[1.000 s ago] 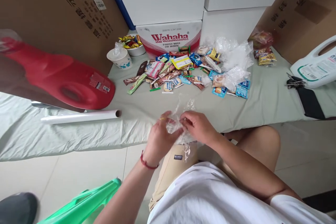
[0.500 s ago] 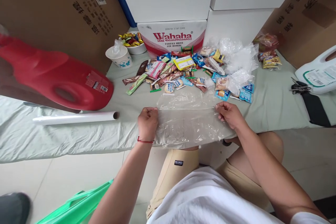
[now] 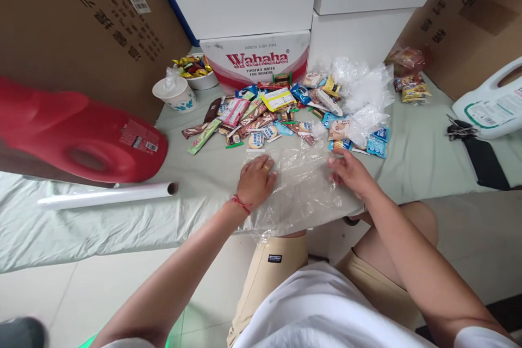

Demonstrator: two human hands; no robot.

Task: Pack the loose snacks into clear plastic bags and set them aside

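A crinkled sheet of clear plastic film (image 3: 299, 187) lies on the cloth in front of me, its near edge hanging over the table edge. My left hand (image 3: 256, 182), with a red string bracelet and a ring, rests on the film's left part, fingers stretched out flat. At the right edge of the film is my right hand (image 3: 349, 173), its fingers loosely bent and apart; whether they touch the film I cannot tell. Just beyond the film lies a pile of wrapped snacks (image 3: 255, 114). Crumpled clear plastic bundles (image 3: 369, 89) sit at the pile's right.
A roll of film (image 3: 108, 196) and a red jug (image 3: 81, 136) are at the left. Behind stand a paper cup (image 3: 177, 95), a bowl of candies (image 3: 199, 73) and a Wahaha carton (image 3: 256, 60). To the right are keys (image 3: 460, 129), a black phone (image 3: 485, 163) and a white jug (image 3: 495, 103).
My left hand has let go of the film's left edge, moved inward to the right and flattened onto it. The right hand's pinch has loosened. The view has shifted slightly.
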